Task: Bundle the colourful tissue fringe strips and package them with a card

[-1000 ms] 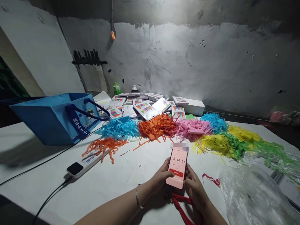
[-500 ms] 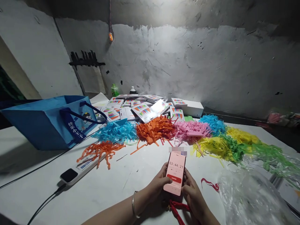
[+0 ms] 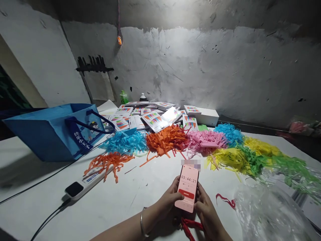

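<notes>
The white tabletop (image 3: 120,201) carries everything here. At about ten o'clock lies a blue bag (image 3: 54,134) on its side, handles toward the middle. From eleven round to two runs a band of shredded coloured paper (image 3: 165,139), blue, orange, pink, yellow and green, with a heap of printed card packs (image 3: 152,118) behind it at twelve. A crumpled clear plastic bag (image 3: 265,214) fills four o'clock, and a white power strip (image 3: 82,184) with its cable sits at eight.

At six o'clock, just above the tabletop, both hands hold a pink phone (image 3: 188,187) upright; its screen shows a timer and a red button. The left hand (image 3: 168,201) wraps its fingers around the phone's left edge with the thumb on the screen near the red button. The right hand (image 3: 207,209) closes its fingers on the right edge from below. A red lanyard (image 3: 190,226) hangs beneath.

To work the screen well, I would judge it best that the right hand bear the weight, so the left thumb can press squarely without tilting the phone.
</notes>
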